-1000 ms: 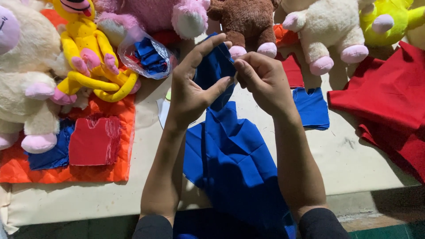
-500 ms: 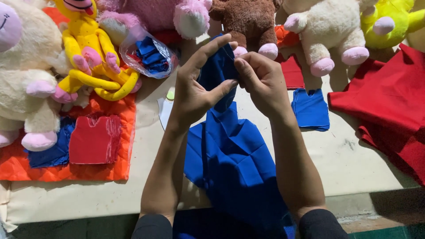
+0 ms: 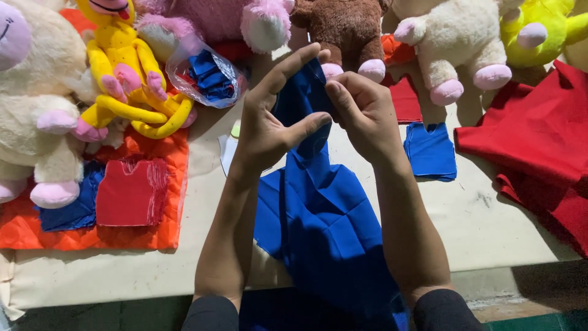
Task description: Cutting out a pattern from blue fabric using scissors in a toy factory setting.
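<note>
- Head view, centre of the frame: both hands are raised over the table (image 3: 153, 270), working the top end of a long blue cloth (image 3: 324, 227) that runs down to the bottom edge between the forearms.
- The left hand (image 3: 272, 122) is half open, forefinger stretched upward, thumb pressed against the cloth's bunched top.
- The right hand (image 3: 361, 110) is curled nearly closed, fingertips pinching the same top edge.
- Upper left: a yellow plush toy (image 3: 122, 73) and a clear bag of blue pieces (image 3: 208, 76).
- Left: a small red garment (image 3: 131, 193) on orange quilted fabric (image 3: 171, 178).
- Right: a blue cut piece (image 3: 430, 150) and red cloth (image 3: 533, 135).
</note>
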